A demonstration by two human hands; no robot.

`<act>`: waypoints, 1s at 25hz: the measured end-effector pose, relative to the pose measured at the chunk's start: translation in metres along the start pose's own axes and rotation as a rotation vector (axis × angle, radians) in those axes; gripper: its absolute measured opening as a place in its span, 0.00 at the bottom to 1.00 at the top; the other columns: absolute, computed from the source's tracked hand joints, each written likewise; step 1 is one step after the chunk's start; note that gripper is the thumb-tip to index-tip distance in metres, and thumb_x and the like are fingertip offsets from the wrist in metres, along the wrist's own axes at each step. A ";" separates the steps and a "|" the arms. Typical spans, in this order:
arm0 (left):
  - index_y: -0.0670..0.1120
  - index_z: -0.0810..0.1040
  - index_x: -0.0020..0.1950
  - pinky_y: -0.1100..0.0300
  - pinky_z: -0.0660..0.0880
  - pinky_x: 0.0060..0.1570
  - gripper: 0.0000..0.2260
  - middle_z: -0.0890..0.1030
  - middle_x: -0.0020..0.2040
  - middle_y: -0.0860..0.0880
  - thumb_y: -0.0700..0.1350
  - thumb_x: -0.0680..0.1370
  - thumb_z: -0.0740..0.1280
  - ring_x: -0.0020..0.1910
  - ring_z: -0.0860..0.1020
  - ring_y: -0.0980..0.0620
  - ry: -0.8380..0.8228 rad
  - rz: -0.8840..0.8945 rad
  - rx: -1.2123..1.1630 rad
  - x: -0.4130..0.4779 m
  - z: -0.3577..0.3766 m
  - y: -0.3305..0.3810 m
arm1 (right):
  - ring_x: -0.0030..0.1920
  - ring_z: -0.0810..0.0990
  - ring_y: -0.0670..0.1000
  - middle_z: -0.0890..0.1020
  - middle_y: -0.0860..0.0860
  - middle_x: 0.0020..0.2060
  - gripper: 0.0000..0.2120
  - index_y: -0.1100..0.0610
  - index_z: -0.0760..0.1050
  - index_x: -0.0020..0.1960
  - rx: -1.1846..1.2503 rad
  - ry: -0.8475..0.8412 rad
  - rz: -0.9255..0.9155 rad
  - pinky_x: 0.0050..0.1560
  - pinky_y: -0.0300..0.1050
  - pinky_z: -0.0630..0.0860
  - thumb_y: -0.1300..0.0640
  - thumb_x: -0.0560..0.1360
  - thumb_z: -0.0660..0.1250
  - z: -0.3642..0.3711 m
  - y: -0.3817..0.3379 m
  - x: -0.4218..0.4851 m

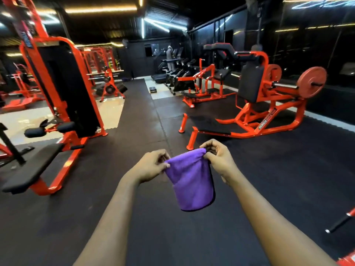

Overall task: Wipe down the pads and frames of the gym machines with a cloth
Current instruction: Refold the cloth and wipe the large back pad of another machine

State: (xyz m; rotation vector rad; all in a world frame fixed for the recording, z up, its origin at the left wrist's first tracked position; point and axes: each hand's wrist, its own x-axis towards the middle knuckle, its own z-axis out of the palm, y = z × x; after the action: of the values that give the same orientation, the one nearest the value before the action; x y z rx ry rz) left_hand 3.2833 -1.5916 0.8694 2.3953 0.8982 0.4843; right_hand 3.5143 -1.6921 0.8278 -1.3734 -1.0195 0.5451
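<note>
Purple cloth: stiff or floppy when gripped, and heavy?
Probably floppy: the purple cloth hangs limp below the left hand and right hand pinching its top edge. Likely light, since fingertip pinches carry it.

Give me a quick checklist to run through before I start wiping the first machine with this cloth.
1. Cloth held: left hand and right hand both pinch the purple cloth at its top edge: ok.
2. Cloth spread for wiping: it hangs bunched between the hands: not ok.
3. Cloth clean and damp: cannot tell.
4. Cloth on a machine: it hangs over the floor mat, touching no pad or frame: not ok.
5. Pad in view to start on: black bench pad on the orange frame at left: ok.
6. Near machines unoccupied: nobody on them; one person stands far back: ok.
</note>
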 end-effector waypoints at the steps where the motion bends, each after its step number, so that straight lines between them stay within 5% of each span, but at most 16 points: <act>1: 0.50 0.78 0.46 0.64 0.70 0.42 0.06 0.82 0.40 0.52 0.38 0.76 0.69 0.38 0.78 0.57 0.076 0.035 -0.009 0.034 0.003 -0.003 | 0.39 0.79 0.48 0.84 0.49 0.38 0.15 0.53 0.78 0.42 -0.005 0.031 0.057 0.43 0.44 0.75 0.71 0.69 0.62 -0.006 0.014 0.029; 5: 0.46 0.78 0.49 0.72 0.66 0.43 0.05 0.80 0.45 0.54 0.37 0.77 0.67 0.42 0.74 0.64 0.224 0.139 -0.082 0.187 0.010 -0.002 | 0.35 0.75 0.49 0.82 0.49 0.32 0.15 0.55 0.78 0.39 0.009 0.114 0.198 0.38 0.44 0.74 0.72 0.65 0.60 -0.029 0.047 0.158; 8: 0.47 0.75 0.50 0.66 0.68 0.44 0.05 0.79 0.47 0.52 0.38 0.79 0.64 0.44 0.74 0.59 0.227 0.086 -0.155 0.296 0.028 -0.018 | 0.39 0.78 0.48 0.85 0.47 0.37 0.14 0.54 0.82 0.41 -0.059 0.143 0.197 0.43 0.46 0.75 0.66 0.63 0.61 -0.048 0.068 0.255; 11: 0.49 0.71 0.52 0.68 0.67 0.40 0.05 0.79 0.45 0.51 0.39 0.82 0.60 0.42 0.74 0.53 0.238 0.063 -0.224 0.392 0.057 -0.036 | 0.41 0.74 0.48 0.81 0.47 0.37 0.11 0.52 0.78 0.40 -0.110 0.144 0.222 0.45 0.48 0.70 0.67 0.69 0.62 -0.071 0.103 0.342; 16: 0.48 0.65 0.56 0.57 0.64 0.38 0.06 0.76 0.45 0.46 0.37 0.83 0.57 0.40 0.75 0.52 0.280 0.156 -0.315 0.589 0.095 -0.055 | 0.45 0.74 0.47 0.79 0.48 0.43 0.11 0.46 0.73 0.45 -0.107 0.233 0.186 0.48 0.48 0.69 0.60 0.80 0.59 -0.108 0.176 0.508; 19: 0.47 0.64 0.55 0.61 0.65 0.37 0.06 0.72 0.42 0.51 0.36 0.82 0.57 0.38 0.72 0.59 0.258 0.231 -0.329 0.699 0.100 -0.057 | 0.49 0.77 0.48 0.81 0.51 0.48 0.07 0.49 0.74 0.49 -0.135 0.351 0.146 0.53 0.51 0.74 0.58 0.81 0.59 -0.132 0.194 0.596; 22: 0.49 0.63 0.54 0.65 0.65 0.33 0.07 0.73 0.39 0.45 0.37 0.83 0.57 0.34 0.71 0.49 0.198 0.261 -0.333 0.818 0.115 -0.054 | 0.51 0.78 0.48 0.82 0.49 0.49 0.08 0.50 0.75 0.51 -0.174 0.441 0.142 0.55 0.49 0.74 0.61 0.81 0.60 -0.168 0.214 0.690; 25: 0.50 0.63 0.55 0.68 0.66 0.33 0.08 0.73 0.39 0.49 0.37 0.82 0.56 0.34 0.72 0.53 0.161 0.303 -0.341 0.930 0.143 -0.053 | 0.52 0.79 0.48 0.82 0.48 0.50 0.09 0.49 0.75 0.51 -0.178 0.506 0.132 0.56 0.49 0.74 0.61 0.82 0.60 -0.210 0.245 0.780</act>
State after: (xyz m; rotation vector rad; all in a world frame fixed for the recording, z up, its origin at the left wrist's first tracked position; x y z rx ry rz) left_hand 3.9922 -0.9708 0.8560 2.2018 0.4674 0.8809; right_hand 4.1320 -1.1171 0.8263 -1.6372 -0.5770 0.1837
